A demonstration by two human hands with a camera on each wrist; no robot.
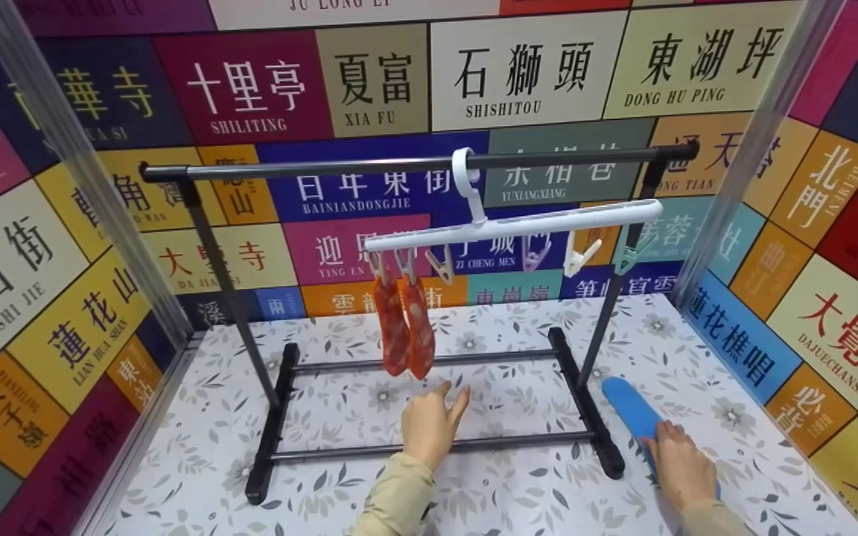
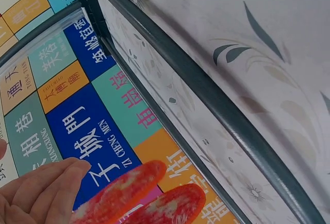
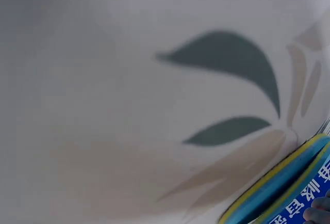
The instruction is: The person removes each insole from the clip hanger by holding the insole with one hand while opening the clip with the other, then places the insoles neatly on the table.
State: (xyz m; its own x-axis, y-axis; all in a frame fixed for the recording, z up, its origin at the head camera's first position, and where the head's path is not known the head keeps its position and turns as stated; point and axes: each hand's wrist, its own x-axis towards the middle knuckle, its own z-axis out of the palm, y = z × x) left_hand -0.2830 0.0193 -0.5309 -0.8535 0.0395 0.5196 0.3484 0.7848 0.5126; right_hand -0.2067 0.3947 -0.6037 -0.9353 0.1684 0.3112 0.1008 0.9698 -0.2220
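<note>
- Here the left hand (image 1: 429, 428) is being held just below the red sausages (image 1: 393, 327), over the middle of the worktop (image 1: 518, 495); its thumb and forefinger are being spread apart, and nothing is being gripped!
- Over towards the worktop's right edge, a blue insole-shaped piece (image 1: 628, 404) is being held in the right hand (image 1: 686, 465), just beside the rack's (image 1: 232, 298) right foot; yellow edging is being shown in the right wrist view.
- Both sausages are being hung side by side from clips at the left end of a white hanger (image 1: 526, 229), which is being carried by the dark top rail (image 1: 325, 169).
- Four further clips (image 1: 582, 254) are being dangled along it: beige, purple, white and green.
- And what lettering! On the wall panels (image 1: 526, 112) SHILITING, XIA FU, SHISHITOU and DONG HU PING are being displayed up high; BAINIANDONGJIE is being crossed by the hanging gear's level lower down.
- ZI CHENG MEN is being read clearly from the left wrist, with DAJUECHANSI being shown on the right-hand wall.
</note>
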